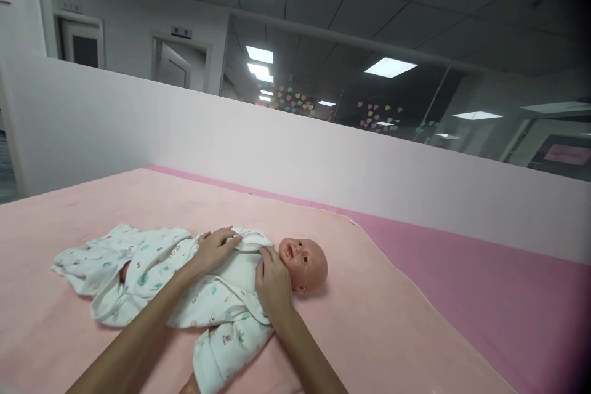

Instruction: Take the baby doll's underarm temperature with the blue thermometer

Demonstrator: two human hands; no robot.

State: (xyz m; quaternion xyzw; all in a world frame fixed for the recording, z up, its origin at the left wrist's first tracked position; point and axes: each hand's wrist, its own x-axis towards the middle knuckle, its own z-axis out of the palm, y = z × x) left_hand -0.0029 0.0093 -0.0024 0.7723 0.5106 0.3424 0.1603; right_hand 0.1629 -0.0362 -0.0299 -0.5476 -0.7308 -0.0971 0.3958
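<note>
A baby doll lies on its back on a pink blanket, head to the right. It wears a white printed romper. My left hand rests on the doll's chest, fingers pressed together on the cloth near the collar. My right hand sits by the doll's neck and shoulder, fingers pinching the romper's collar edge just below the chin.
A darker pink sheet covers the bed's right side. A low white partition runs behind the bed. Beyond it are glass walls with heart stickers and doors at the far left.
</note>
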